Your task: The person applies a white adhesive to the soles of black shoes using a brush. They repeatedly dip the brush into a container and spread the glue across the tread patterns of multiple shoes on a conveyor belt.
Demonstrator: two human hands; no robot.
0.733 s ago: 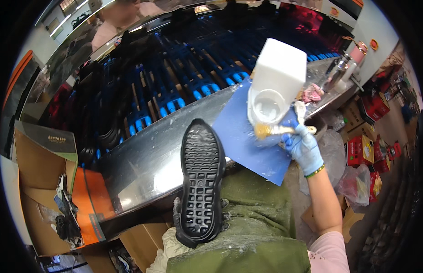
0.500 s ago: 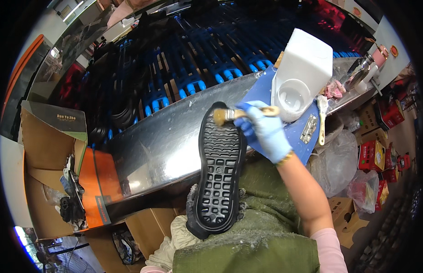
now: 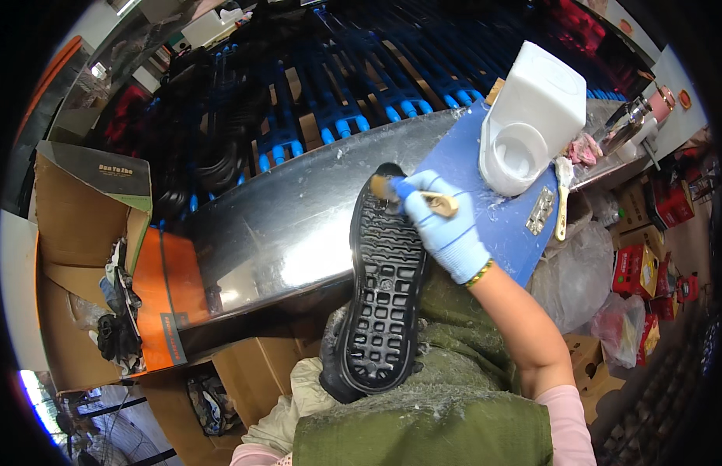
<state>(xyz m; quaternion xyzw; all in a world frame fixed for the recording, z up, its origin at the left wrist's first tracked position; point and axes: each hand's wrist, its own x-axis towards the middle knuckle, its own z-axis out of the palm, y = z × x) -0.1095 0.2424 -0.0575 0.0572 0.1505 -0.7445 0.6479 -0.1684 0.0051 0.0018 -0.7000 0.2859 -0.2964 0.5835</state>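
A black shoe lies sole up, its toe end pointing away over the metal edge and its heel end over my lap. In my right hand, in a light blue glove with darker fingertips, a paintbrush is gripped by its wooden handle. The brush's tan bristles meet the sole near the toe, on the left side. My left hand does not show; the shoe or the cloth around it may cover it. A white plastic container with a rounded opening in front stands beyond my right hand on a blue sheet.
A second brush and a blister strip lie right of the container. A shiny metal ledge runs before a conveyor with blue rollers. An open cardboard box stands at left. Plastic bags hang at right.
The brush has turned, its handle now pointing more toward me, with the bristles still near the toe. The whole scene has shifted slightly in the view.
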